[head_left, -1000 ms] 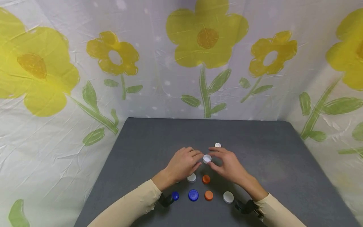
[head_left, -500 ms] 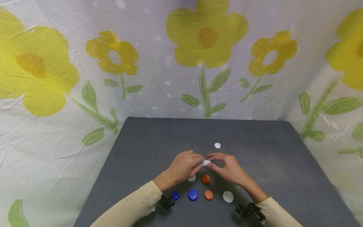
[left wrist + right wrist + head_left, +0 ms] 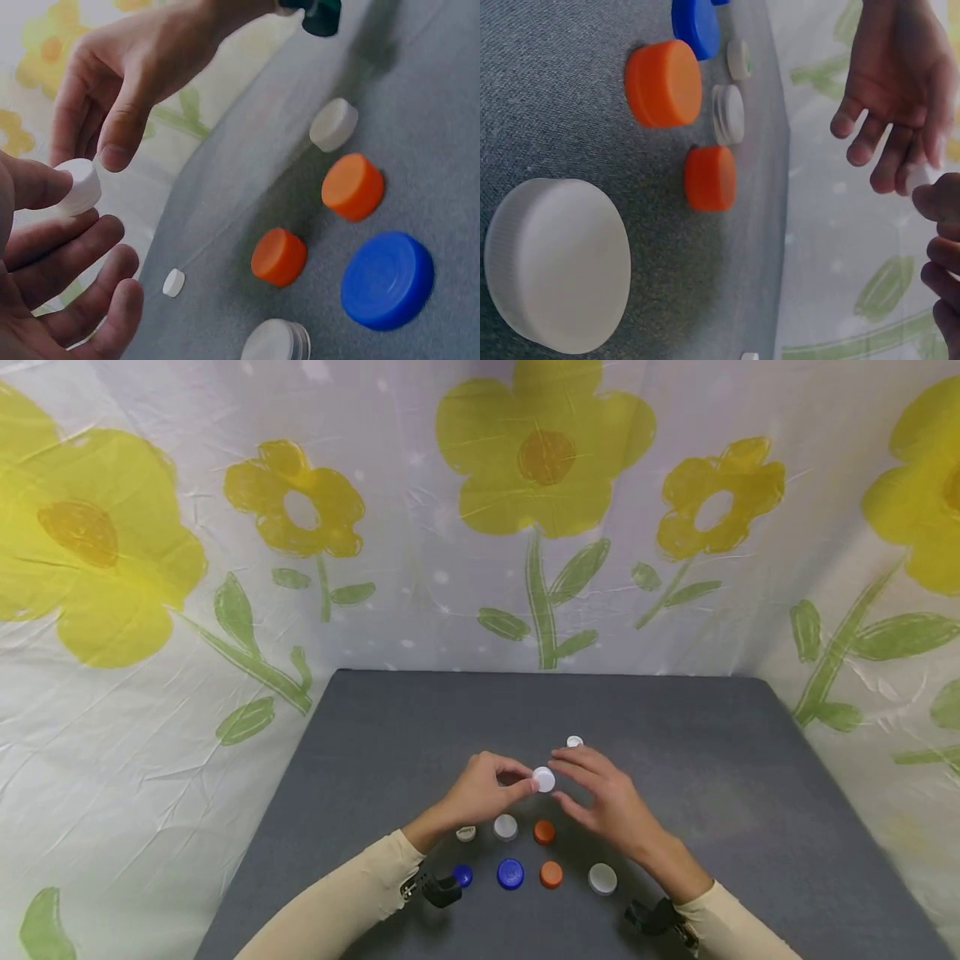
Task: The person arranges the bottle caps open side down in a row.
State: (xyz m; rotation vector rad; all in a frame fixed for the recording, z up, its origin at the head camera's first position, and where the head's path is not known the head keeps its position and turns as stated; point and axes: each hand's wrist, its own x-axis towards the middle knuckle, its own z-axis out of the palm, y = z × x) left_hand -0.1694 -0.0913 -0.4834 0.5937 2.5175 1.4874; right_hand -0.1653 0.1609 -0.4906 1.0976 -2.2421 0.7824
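Note:
A small white bottle cap (image 3: 544, 779) is held above the table, pinched between the thumb and fingers of my left hand (image 3: 486, 789). Its smooth closed top faces the head camera. My right hand (image 3: 609, 802) hovers just right of the cap with its fingers loosely spread, holding nothing. In the left wrist view the cap (image 3: 81, 187) sits against the left thumb, with the right hand (image 3: 139, 71) slightly apart from it. Fingers hide most of the cap in the right wrist view.
On the grey table below lie two orange caps (image 3: 551, 875), a large blue cap (image 3: 511, 874), a smaller blue cap (image 3: 462, 876), a large white cap (image 3: 602, 879), a white cap (image 3: 506, 827) and a printed white cap (image 3: 466, 833). Another white cap (image 3: 574, 742) lies beyond the hands.
The held cap has turned over, from hollow side showing to closed top showing. My right fingers have moved off it and spread. The printed white cap has come into fuller view.

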